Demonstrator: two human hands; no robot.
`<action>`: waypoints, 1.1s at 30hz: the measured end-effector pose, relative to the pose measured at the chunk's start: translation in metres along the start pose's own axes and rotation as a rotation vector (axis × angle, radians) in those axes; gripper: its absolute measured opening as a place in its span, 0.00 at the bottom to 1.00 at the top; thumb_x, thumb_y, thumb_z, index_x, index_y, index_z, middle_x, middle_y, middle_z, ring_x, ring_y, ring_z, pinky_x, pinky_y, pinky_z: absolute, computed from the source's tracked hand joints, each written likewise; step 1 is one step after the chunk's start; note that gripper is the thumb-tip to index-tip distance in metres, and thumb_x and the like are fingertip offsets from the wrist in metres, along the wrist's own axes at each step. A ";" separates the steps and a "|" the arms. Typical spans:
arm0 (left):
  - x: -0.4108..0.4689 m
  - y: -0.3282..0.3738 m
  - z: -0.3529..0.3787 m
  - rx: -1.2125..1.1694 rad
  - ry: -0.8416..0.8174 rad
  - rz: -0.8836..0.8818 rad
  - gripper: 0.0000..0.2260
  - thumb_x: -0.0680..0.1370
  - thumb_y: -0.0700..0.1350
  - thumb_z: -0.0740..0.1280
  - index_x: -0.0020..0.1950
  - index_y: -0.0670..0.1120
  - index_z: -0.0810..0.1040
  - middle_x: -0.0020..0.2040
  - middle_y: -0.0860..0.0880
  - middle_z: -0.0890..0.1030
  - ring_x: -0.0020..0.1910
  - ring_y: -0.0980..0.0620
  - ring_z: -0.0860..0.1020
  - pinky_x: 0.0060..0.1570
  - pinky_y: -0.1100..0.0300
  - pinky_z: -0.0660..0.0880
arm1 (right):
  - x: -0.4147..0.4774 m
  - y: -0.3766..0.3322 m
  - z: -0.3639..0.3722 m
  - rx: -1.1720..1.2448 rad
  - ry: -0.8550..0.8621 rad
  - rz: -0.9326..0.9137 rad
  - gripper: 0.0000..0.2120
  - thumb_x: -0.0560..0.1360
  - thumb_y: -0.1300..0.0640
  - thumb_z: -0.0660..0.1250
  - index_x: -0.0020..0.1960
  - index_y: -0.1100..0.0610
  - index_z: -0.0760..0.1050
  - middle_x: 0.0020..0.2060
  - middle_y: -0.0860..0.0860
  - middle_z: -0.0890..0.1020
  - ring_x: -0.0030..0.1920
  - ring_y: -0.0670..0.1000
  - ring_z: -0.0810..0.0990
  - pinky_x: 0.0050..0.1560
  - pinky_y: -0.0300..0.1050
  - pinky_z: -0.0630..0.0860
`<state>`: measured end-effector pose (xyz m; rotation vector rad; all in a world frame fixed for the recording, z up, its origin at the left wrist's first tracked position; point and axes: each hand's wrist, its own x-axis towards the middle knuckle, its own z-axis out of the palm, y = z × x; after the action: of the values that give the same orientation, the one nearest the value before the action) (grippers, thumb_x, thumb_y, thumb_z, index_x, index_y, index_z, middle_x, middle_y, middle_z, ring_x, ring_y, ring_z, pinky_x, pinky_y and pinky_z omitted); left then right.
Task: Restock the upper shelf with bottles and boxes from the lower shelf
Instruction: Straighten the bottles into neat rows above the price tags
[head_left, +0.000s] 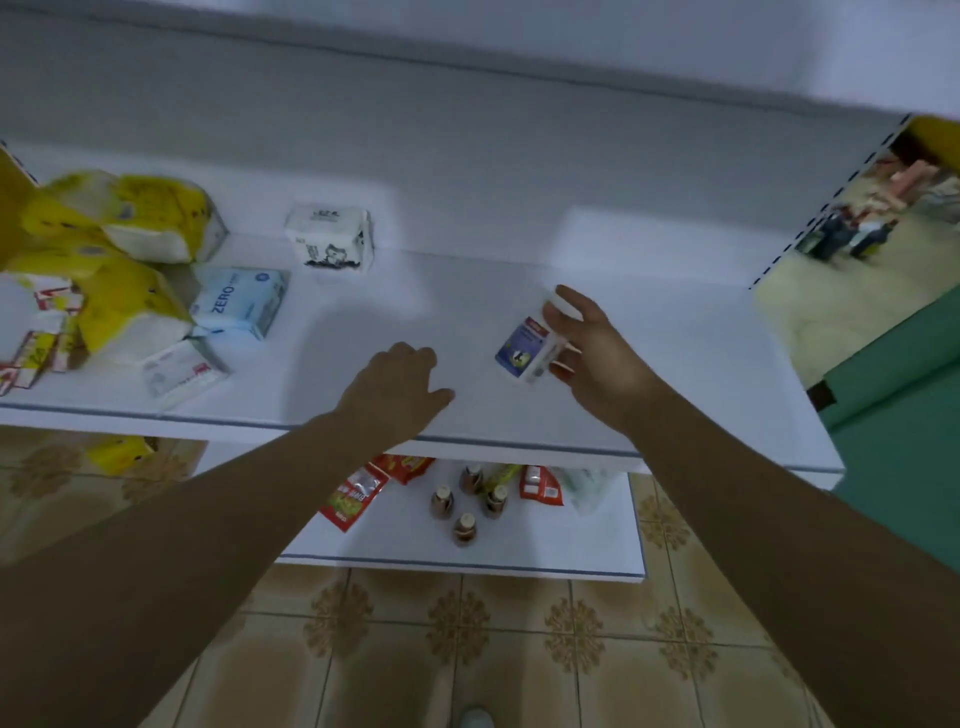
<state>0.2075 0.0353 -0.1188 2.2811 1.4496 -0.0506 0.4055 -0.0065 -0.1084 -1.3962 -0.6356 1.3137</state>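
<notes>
My right hand (592, 353) grips a white bottle (527, 349) with a blue label, tilted, just above the upper shelf (467, 312) near its middle right. My left hand (400, 389) hovers over the shelf's front part with fingers loosely curled, holding nothing. Below, on the lower shelf (519, 551), stand several small brown bottles (465, 527) with pale caps, beside red snack packets (353, 496) and a red carton (540, 486).
Yellow tissue packs (135, 223), a pale blue ZERO pack (239, 301), a white pack (332, 236) and small red-and-white cartons (41, 332) crowd the upper shelf's left side. The shelf's right end meets a green surface (893, 395). Tiled floor lies below.
</notes>
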 end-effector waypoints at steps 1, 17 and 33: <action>-0.013 -0.004 -0.008 -0.007 0.004 0.010 0.23 0.79 0.54 0.61 0.71 0.44 0.66 0.68 0.42 0.68 0.66 0.44 0.68 0.66 0.54 0.66 | -0.016 -0.006 0.010 0.064 -0.002 0.001 0.13 0.78 0.55 0.64 0.61 0.50 0.69 0.51 0.51 0.77 0.49 0.50 0.76 0.55 0.44 0.69; -0.240 -0.066 -0.183 0.208 0.166 0.150 0.23 0.78 0.55 0.62 0.69 0.44 0.69 0.66 0.43 0.70 0.63 0.44 0.71 0.59 0.54 0.70 | -0.267 -0.121 0.208 -0.175 -0.141 -0.333 0.06 0.79 0.54 0.62 0.44 0.54 0.73 0.34 0.48 0.77 0.39 0.49 0.77 0.51 0.45 0.72; -0.317 -0.140 -0.305 0.143 0.392 0.027 0.21 0.78 0.53 0.63 0.66 0.42 0.71 0.62 0.43 0.74 0.56 0.46 0.75 0.47 0.58 0.69 | -0.291 -0.191 0.335 -0.349 -0.314 -0.537 0.06 0.79 0.56 0.62 0.53 0.56 0.75 0.44 0.50 0.83 0.44 0.49 0.81 0.46 0.42 0.77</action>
<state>-0.1180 -0.0703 0.1910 2.5287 1.6487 0.3288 0.0734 -0.1019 0.2295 -1.1709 -1.3996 1.0166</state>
